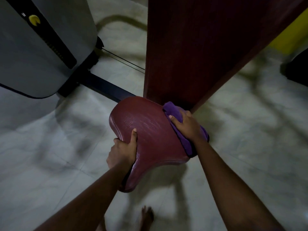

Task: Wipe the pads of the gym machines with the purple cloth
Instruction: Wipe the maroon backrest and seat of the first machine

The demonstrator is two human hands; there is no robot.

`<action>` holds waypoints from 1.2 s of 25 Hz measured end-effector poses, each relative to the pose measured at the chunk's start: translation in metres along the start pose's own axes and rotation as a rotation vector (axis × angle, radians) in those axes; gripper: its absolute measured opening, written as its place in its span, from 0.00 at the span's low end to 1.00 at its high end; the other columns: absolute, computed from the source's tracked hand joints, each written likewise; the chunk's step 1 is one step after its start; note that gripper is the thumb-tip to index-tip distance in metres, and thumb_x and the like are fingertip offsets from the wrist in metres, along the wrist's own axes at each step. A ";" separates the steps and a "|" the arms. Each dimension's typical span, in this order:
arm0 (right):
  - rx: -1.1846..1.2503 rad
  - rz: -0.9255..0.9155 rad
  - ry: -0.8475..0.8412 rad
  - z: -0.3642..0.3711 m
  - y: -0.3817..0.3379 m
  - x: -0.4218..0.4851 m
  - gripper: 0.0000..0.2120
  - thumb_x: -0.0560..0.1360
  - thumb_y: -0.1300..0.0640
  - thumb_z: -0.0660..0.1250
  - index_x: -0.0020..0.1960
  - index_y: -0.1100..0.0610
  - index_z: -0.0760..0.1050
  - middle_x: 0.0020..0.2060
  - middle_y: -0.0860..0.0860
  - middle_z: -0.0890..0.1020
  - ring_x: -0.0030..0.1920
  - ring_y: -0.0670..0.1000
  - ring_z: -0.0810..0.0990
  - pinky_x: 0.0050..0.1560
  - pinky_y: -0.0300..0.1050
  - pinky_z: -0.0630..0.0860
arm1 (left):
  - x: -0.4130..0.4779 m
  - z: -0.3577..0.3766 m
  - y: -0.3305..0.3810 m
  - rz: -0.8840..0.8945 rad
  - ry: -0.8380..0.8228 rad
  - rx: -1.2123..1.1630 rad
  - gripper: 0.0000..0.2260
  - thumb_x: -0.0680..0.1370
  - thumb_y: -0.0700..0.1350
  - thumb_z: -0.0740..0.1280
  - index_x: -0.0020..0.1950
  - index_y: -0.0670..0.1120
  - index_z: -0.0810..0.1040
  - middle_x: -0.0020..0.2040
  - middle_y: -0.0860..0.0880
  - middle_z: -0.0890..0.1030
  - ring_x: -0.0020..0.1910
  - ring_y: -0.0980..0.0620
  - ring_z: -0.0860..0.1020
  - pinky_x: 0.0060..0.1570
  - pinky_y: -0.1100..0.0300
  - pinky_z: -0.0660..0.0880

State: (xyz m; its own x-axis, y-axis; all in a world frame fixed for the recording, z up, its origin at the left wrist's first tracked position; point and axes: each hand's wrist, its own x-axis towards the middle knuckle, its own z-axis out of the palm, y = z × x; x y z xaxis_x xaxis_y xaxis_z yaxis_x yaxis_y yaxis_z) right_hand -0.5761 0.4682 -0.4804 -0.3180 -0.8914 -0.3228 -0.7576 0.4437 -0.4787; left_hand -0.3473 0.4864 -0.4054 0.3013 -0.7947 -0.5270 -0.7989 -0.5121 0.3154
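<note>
1. Pale tiled floor (50, 147), dim light, streaky shadows; everything is motion-blurred.
2. Maroon seat pad (150, 130) sits centre frame, its rear edge meeting the upright maroon back pad (191, 47), which is cut off at the top.
3. Purple cloth (173, 110) is bunched along the seat pad's right edge, near the base of the back pad, with one end hanging past the rim.
4. Right hand (186, 125) lies on the cloth and presses it to the pad. Thumb is spread on the fabric, fingers curl over the far side, tips hidden.
5. Left hand (123, 150) grips the seat pad's left edge, thumb on top, fingers wrapped underneath and out of sight.
6. Grey weight-stack cover (33, 55) at upper left is cropped by the frame. It has a yellow knob (34, 20) on a dark slot, markings unreadable.
7. Dark frame bar (103, 87) runs from the cover and passes under the seat pad; a thin cable (123, 60) runs above it.
8. Bare foot (146, 215) shows at bottom, blurred.
9. Yellow part (291, 30) and dark shape (298, 69) at the right edge can't be identified.
</note>
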 end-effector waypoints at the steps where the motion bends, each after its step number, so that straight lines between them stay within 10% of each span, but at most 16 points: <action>1: 0.054 0.057 0.048 0.002 0.007 -0.010 0.30 0.74 0.35 0.56 0.72 0.48 0.62 0.65 0.57 0.71 0.65 0.59 0.70 0.64 0.56 0.68 | 0.000 0.000 0.000 0.004 0.001 -0.010 0.38 0.73 0.72 0.49 0.61 0.40 0.70 0.57 0.39 0.78 0.55 0.39 0.76 0.53 0.49 0.71; 13: 0.802 1.080 0.593 0.050 -0.067 -0.106 0.34 0.75 0.41 0.62 0.75 0.49 0.54 0.70 0.63 0.61 0.66 0.66 0.66 0.66 0.56 0.64 | 0.008 0.000 -0.010 0.022 -0.137 -0.140 0.42 0.72 0.73 0.50 0.67 0.38 0.65 0.60 0.37 0.76 0.57 0.38 0.75 0.58 0.46 0.72; 24: 0.710 0.758 0.553 0.093 -0.174 -0.187 0.29 0.79 0.50 0.59 0.76 0.58 0.53 0.73 0.63 0.57 0.71 0.60 0.61 0.67 0.44 0.59 | 0.024 -0.009 -0.022 -0.134 -0.491 -0.520 0.45 0.68 0.75 0.55 0.72 0.42 0.59 0.66 0.37 0.72 0.61 0.37 0.73 0.63 0.41 0.69; 30: 0.513 0.885 0.447 0.073 -0.162 -0.151 0.29 0.79 0.45 0.56 0.76 0.48 0.49 0.74 0.64 0.50 0.71 0.65 0.58 0.69 0.55 0.59 | 0.030 -0.006 -0.021 -0.173 -0.537 -0.603 0.42 0.70 0.72 0.58 0.73 0.43 0.59 0.67 0.40 0.70 0.63 0.39 0.72 0.65 0.44 0.68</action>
State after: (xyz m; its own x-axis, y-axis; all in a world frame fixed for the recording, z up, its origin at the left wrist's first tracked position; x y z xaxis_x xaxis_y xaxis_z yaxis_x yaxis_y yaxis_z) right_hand -0.3637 0.5375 -0.4132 -0.8837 -0.1499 -0.4435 0.1294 0.8323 -0.5390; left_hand -0.3183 0.4716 -0.4232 -0.0179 -0.5027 -0.8643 -0.3015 -0.8214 0.4841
